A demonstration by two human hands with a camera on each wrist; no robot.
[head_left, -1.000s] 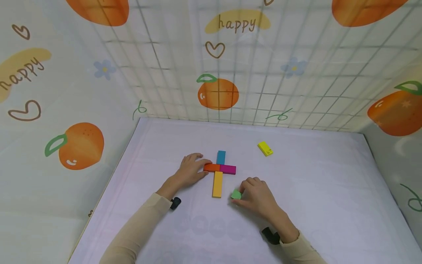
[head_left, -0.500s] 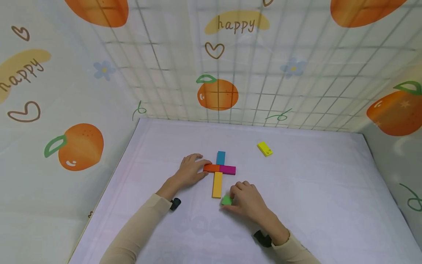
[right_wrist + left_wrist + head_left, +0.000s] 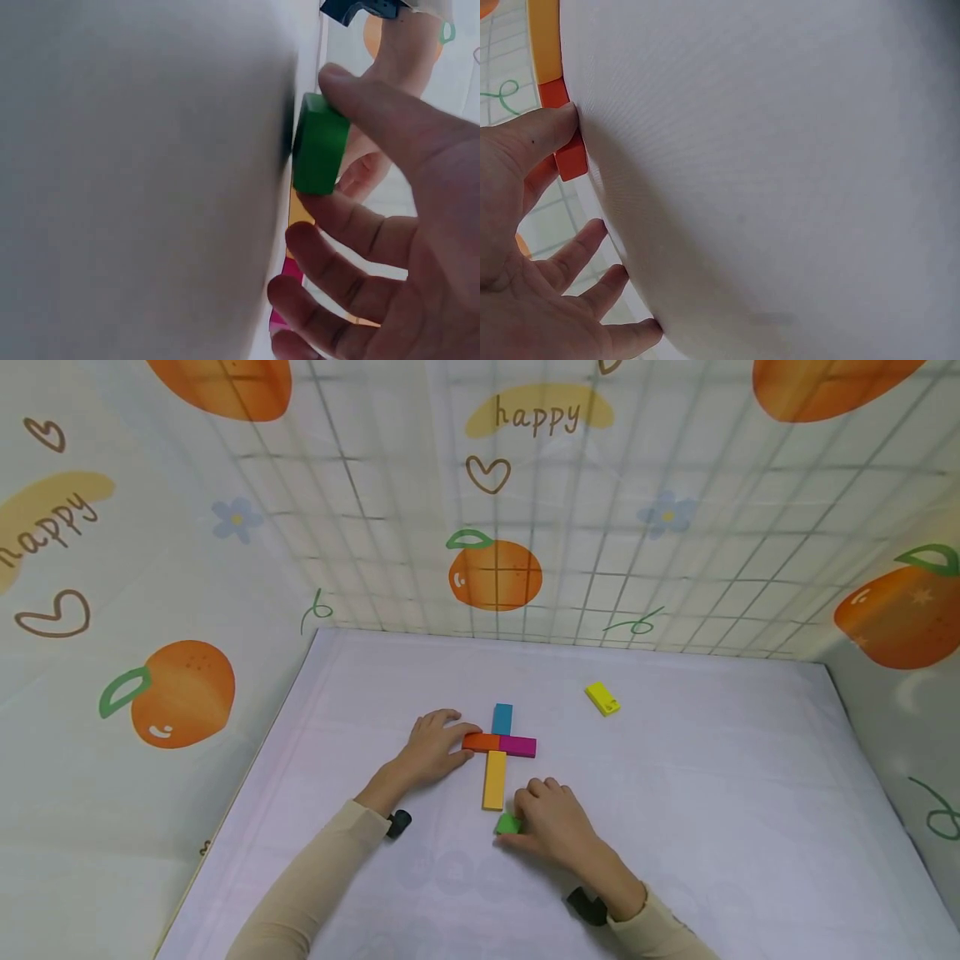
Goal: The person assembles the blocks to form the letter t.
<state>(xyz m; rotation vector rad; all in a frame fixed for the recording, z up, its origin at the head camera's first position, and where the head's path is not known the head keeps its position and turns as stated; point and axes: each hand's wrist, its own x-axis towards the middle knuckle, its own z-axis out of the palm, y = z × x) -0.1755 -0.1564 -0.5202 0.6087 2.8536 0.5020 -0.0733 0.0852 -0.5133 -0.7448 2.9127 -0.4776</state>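
My left hand (image 3: 429,750) holds the left end of an orange block (image 3: 480,742) between thumb and forefinger; its other fingertips rest on the table in the left wrist view. A magenta block (image 3: 518,746) lies end to end with the orange one. A blue block (image 3: 502,719) stands off their far side, and a longer amber block (image 3: 494,781) runs toward me from their near side. Together they form a cross. Below and right of the amber block's near end, my right hand (image 3: 557,822) pinches a small green block (image 3: 321,146) between thumb and forefinger, close over the table.
A bright yellow block (image 3: 602,698) with a marking at one end lies apart at the back right of the white-covered table (image 3: 720,760). Patterned cloth walls (image 3: 570,527) enclose the table at the back and both sides. Each wrist wears a small black camera.
My right hand has brought the green block left and toward me, closer to the amber block's near end. The left hand and the cross of blocks have stayed in place.
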